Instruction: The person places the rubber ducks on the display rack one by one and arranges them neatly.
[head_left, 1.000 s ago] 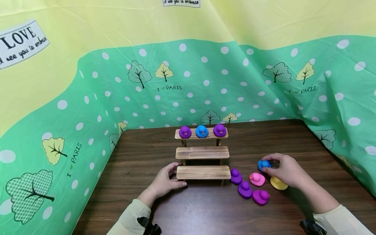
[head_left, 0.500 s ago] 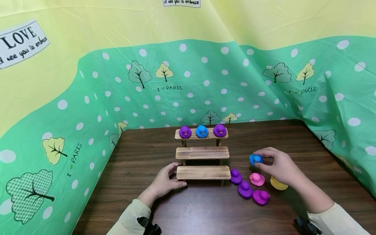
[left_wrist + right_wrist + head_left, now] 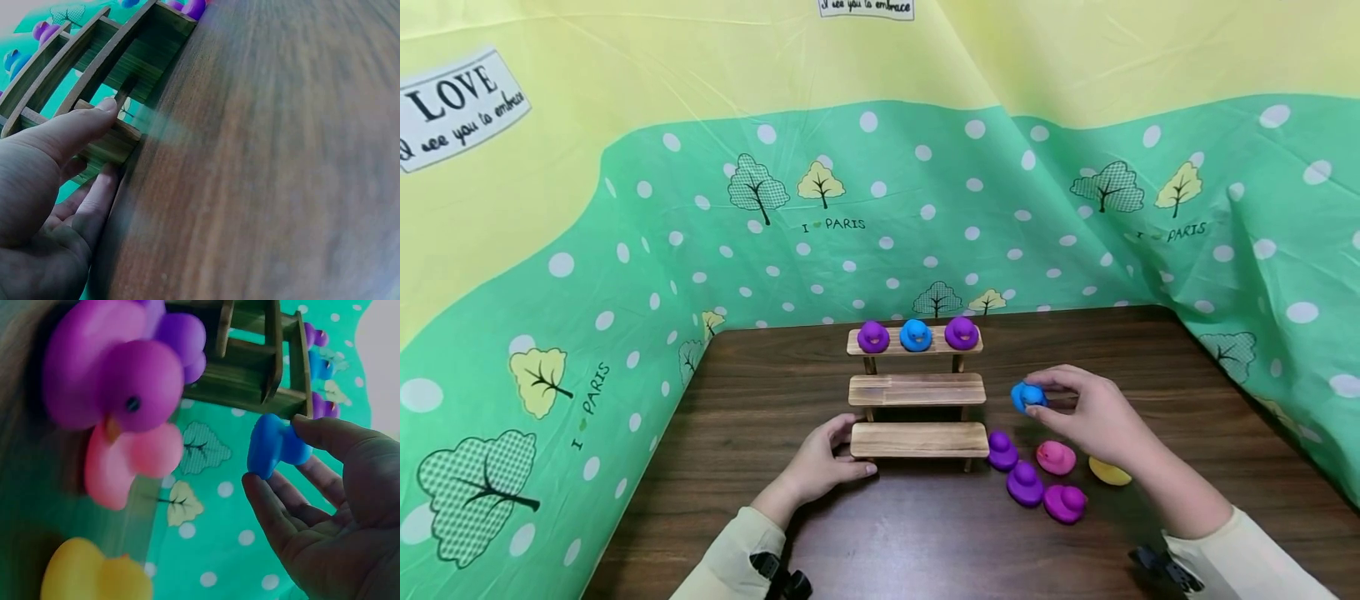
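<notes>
My right hand (image 3: pixel 1093 412) pinches a blue rubber duck (image 3: pixel 1027 397) between thumb and fingers, to the right of the wooden three-tier display stand (image 3: pixel 919 440). The right wrist view shows the same blue duck (image 3: pixel 269 447) at the fingertips, apart from the stand. At the stand's lower left end, my left hand (image 3: pixel 820 462) grips the frame; in the left wrist view the thumb (image 3: pixel 94 122) lies on one side and fingers on the other. On the top tier sit a purple duck (image 3: pixel 873 337), a blue duck (image 3: pixel 915 335) and another purple duck (image 3: pixel 962 333). The middle and bottom tiers are bare.
Right of the stand, on the dark wooden table (image 3: pixel 760 367), lie purple ducks (image 3: pixel 1025 483), a magenta duck (image 3: pixel 1065 503), a pink duck (image 3: pixel 1056 457) and a yellow duck (image 3: pixel 1108 472), partly behind my right wrist. A patterned cloth (image 3: pixel 887 217) walls the back and sides.
My right hand has carried the blue duck left and away from me, from beside the yellow duck toward the stand. My left hand stays in place on the stand.
</notes>
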Motion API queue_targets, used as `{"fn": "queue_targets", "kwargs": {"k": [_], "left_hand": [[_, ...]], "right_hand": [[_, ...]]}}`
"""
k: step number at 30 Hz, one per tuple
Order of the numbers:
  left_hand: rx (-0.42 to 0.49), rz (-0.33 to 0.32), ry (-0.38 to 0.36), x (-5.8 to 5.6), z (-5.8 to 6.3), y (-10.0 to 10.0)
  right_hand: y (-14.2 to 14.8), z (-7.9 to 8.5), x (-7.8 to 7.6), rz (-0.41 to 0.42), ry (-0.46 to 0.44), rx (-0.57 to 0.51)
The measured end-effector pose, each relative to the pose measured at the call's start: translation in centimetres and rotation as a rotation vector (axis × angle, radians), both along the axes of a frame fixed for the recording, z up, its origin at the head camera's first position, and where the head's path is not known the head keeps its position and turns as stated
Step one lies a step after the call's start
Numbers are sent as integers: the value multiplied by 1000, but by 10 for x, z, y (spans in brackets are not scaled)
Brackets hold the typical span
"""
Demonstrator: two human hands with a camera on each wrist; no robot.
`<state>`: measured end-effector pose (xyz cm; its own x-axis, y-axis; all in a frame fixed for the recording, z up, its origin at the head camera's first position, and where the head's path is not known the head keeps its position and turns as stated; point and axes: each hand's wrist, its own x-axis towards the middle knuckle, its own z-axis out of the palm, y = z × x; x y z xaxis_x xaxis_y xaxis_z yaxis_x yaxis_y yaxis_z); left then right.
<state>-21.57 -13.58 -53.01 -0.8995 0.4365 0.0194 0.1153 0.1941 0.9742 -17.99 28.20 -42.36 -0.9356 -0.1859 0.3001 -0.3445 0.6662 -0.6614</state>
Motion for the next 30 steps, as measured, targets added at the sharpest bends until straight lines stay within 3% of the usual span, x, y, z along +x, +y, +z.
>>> {"fn": "queue_targets", "kwargs": {"k": [11, 19, 30], "left_hand": [[-15, 3, 5, 0, 0, -1], [0, 6, 2, -1, 0, 1], [-1, 10, 3, 0, -1, 0]], "right_hand": [[-34, 17, 1, 90, 88, -60], [-56, 18, -6, 145, 113, -65], [-88, 17, -14, 191, 51, -144]]}}
